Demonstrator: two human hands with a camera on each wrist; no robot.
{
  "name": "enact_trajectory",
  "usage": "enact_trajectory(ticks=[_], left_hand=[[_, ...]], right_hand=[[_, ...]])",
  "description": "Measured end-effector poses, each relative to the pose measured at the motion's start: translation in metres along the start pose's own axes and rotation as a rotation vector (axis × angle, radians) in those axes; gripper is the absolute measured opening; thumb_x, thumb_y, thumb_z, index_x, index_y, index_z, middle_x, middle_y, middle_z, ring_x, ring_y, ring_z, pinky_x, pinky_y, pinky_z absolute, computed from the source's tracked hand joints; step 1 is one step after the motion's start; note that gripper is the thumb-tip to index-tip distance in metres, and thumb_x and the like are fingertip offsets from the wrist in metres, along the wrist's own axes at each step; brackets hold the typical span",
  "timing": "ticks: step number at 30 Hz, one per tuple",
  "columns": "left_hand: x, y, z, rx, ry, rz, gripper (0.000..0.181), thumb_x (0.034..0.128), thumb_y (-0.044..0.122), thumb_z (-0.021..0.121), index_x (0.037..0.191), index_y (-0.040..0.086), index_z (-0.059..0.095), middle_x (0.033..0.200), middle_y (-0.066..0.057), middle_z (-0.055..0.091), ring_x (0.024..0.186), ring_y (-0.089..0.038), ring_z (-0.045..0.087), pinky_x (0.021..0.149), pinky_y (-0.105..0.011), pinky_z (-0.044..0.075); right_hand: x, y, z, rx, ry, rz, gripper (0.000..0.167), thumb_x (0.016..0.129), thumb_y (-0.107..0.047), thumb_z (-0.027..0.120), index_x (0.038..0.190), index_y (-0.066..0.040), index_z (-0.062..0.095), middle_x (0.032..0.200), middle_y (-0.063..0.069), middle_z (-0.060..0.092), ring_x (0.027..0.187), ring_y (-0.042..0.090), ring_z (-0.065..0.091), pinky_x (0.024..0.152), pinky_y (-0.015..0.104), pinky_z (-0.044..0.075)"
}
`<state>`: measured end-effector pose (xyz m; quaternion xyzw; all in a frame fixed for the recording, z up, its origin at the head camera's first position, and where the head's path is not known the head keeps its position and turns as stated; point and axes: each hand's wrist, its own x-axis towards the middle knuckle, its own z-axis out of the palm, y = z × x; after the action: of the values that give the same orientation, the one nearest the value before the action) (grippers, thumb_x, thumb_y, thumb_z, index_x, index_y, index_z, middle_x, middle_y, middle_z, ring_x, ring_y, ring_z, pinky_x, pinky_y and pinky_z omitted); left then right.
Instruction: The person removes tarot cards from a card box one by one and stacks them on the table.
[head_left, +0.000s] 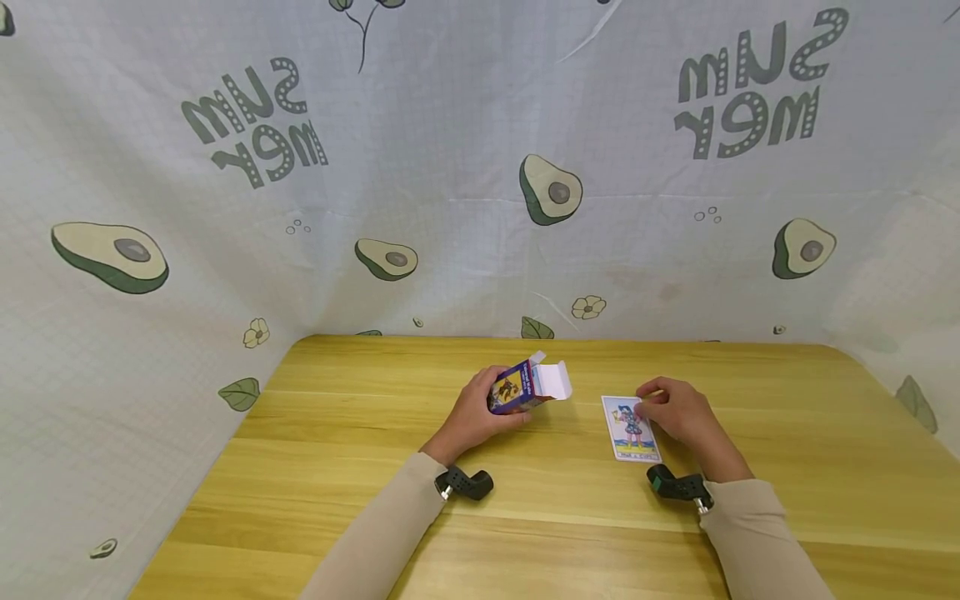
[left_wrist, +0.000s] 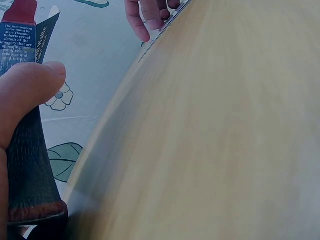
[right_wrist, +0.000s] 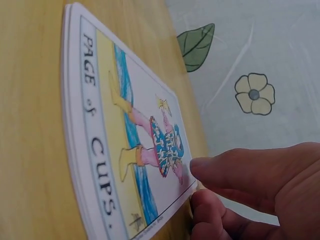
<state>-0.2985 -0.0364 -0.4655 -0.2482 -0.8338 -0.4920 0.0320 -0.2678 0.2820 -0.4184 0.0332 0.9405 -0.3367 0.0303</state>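
The left hand (head_left: 472, 413) curls its fingers round an open tarot box (head_left: 513, 392); the right hand (head_left: 681, 414) pinches the Page of Cups card (head_left: 627, 435) on the bench (head_left: 558, 517).

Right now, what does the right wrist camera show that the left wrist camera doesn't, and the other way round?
Only the right wrist view shows the face of the card, lettered PAGE of CUPS. Only the left wrist view shows the box and the left hand. Both show the right hand, wooden table and patterned cloth.
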Motion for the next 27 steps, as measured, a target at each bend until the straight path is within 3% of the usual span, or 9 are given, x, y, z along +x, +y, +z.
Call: enact_trajectory(ticks=[10,21,27], left_hand=[[0.0,0.001,-0.001,0.0,0.007,0.015,0.067,0.077,0.04,0.079,0.133,0.019,0.048,0.115,0.002,0.055,0.098,-0.014,0.051,0.081,-0.03,0.046],[-0.002,0.002,0.001,-0.007,0.002,0.006,0.067,0.0766,0.039,0.08,0.133,0.018,0.049,0.114,0.004,0.054,0.098,-0.013,0.05,0.081,-0.03,0.044],[-0.002,0.002,0.0,-0.002,0.005,0.005,0.068,0.0766,0.04,0.08,0.133,0.018,0.049,0.115,0.003,0.054,0.099,-0.014,0.049,0.082,-0.03,0.044]], right_hand=[[-0.003,-0.014,-0.005,0.047,0.111,-0.024,0.033,0.094,-0.021,0.06,0.116,0.002,0.059,0.103,0.024,0.058,0.083,0.031,0.052,0.064,0.032,0.045],[-0.014,-0.041,-0.011,0.101,0.12,-0.133,0.033,0.095,-0.022,0.062,0.116,0.003,0.06,0.094,0.017,0.063,0.072,0.023,0.061,0.063,0.029,0.051],[-0.014,-0.056,-0.009,0.145,0.116,-0.187,0.03,0.094,-0.019,0.063,0.115,0.003,0.061,0.092,0.016,0.065,0.072,0.029,0.063,0.065,0.035,0.053]])
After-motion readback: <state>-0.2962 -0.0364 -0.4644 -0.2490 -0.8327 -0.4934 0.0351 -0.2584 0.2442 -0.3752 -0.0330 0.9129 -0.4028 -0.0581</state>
